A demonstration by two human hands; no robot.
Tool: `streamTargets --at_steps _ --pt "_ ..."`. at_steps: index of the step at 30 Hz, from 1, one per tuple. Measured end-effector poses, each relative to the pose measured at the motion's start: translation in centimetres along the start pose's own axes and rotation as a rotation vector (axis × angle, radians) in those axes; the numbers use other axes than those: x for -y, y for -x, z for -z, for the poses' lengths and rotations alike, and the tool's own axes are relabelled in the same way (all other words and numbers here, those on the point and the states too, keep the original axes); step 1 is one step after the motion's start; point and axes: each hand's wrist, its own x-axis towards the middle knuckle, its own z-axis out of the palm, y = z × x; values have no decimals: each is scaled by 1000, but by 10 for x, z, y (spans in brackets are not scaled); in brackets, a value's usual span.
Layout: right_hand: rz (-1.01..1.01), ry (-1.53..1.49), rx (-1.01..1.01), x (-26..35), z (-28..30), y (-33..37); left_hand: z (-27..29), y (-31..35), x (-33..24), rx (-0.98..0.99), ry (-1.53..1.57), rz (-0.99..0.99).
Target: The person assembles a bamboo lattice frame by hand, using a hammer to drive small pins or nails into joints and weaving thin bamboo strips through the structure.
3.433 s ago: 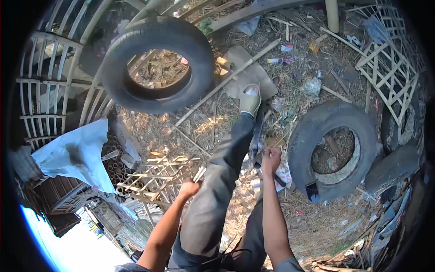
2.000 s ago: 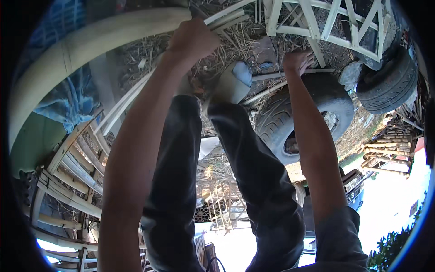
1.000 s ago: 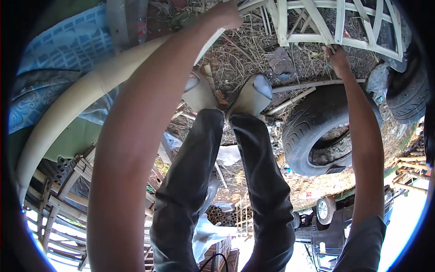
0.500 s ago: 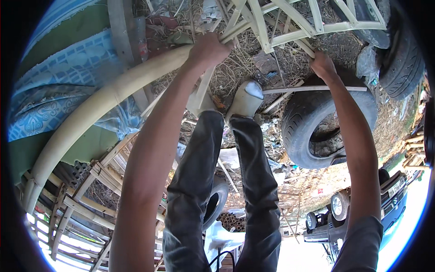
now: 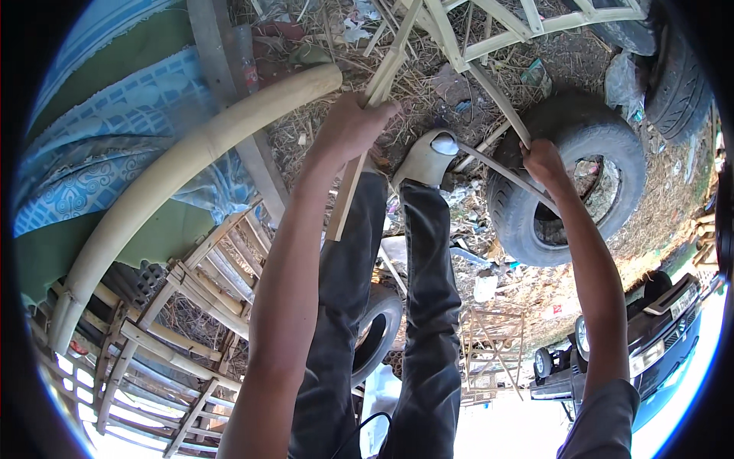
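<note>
A pale bamboo slat frame (image 5: 554, 25) extends out of the upper edge of the view, held between my two hands. My left hand (image 5: 353, 126) is closed around a bamboo slat (image 5: 349, 195) on its left side; the slat's lower end hangs beside my left leg. On the other side, my right hand (image 5: 545, 163) grips the end of another slat (image 5: 501, 99) running down from the frame. That hand is in front of a worn tyre (image 5: 631, 164) lying on the ground. A thick curved bamboo pole (image 5: 180, 159) ends just left of my left hand.
Blue patterned cloth (image 5: 99, 161) lies at the left, with a bamboo slat structure (image 5: 183, 275) below it. More tyres (image 5: 680, 92) stand at the upper right. Straw and litter cover the ground around my shoe (image 5: 424, 157). A dark vehicle (image 5: 650, 344) is parked at the lower right.
Both hands have come down toward me with the frame. The left slat now reaches lower, over my left leg, and my right hand has come in front of the tyre.
</note>
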Motion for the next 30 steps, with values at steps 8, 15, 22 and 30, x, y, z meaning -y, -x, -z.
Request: streamTargets --at_steps 8,15,22,30 --pt "-110 -140 436 -8 -125 80 0 24 72 -77 56 10" --pt "-557 -1063 652 44 -214 200 -19 59 137 -182 281 218" --pt "-386 -970 271 28 -315 188 -55 48 152 -92 337 231" --pt "-496 -975 90 54 -346 93 -71 49 180 -66 180 275"
